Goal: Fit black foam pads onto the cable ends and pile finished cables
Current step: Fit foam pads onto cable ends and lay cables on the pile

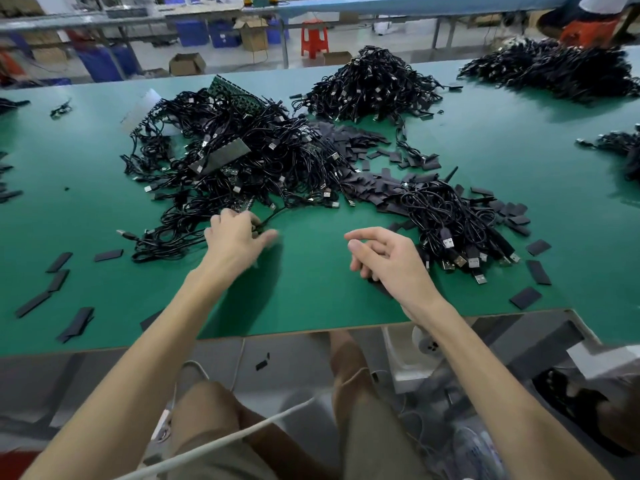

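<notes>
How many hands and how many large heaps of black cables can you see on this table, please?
Hands: 2, the left hand and right hand.
Large cable heaps: 5, the left heap, middle back heap, far right heap, near right heap and right edge heap.
Total: 7.

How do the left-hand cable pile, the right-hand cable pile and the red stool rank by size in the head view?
1. left-hand cable pile
2. right-hand cable pile
3. red stool, smallest in frame, but it stands far back, so true size unsure.
</notes>
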